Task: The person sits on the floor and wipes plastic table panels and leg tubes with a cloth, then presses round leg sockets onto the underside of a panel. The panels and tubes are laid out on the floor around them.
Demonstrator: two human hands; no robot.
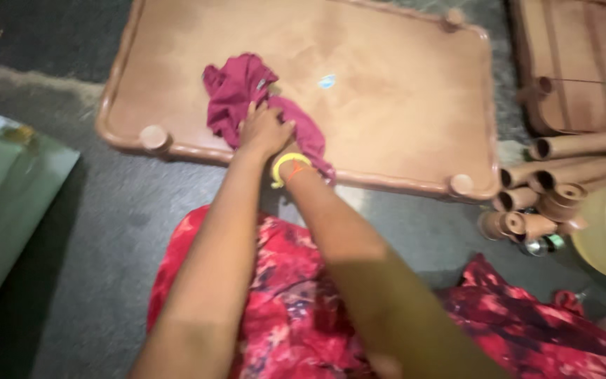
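A crumpled maroon cloth (236, 91) lies bunched near the front edge of the upturned brown plastic tabletop (387, 112).

One view only — a head-worn camera looking steeply down and forward over the person's own arms. It sits close: the forearms fill the lower middle, the red patterned lap lies at the bottom edge. Ahead lies an overturned brown plastic table top (387, 105) on the dark floor (92, 238) — brown tubes (562, 175) at right.
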